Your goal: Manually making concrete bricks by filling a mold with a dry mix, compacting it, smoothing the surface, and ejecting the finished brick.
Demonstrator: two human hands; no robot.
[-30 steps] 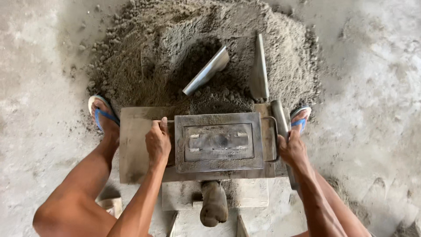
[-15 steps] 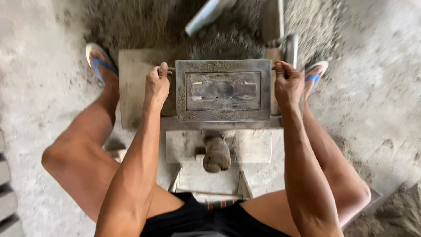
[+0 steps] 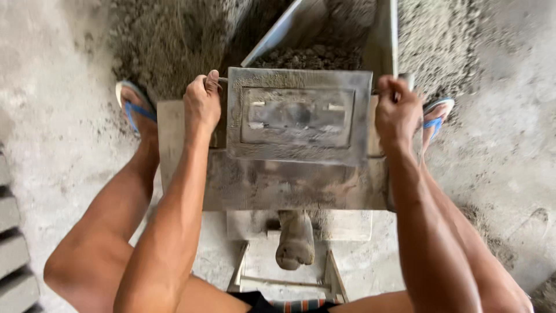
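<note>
two hands (image 3: 202, 104) (image 3: 398, 108), one metal mould (image 3: 298, 115), two blue sandals (image 3: 134, 106) (image 3: 435, 113)

A grey, dusty concrete floor (image 3: 52, 150) under soft daylight. A heap of damp sand (image 3: 168, 40) lies ahead; grey blocks (image 3: 11, 243) sit at the left edge.

Grey metal mould (image 3: 298, 116), blue-strapped sandals (image 3: 134, 107) (2 of them), dark grey sand heap (image 3: 168, 40).
</note>
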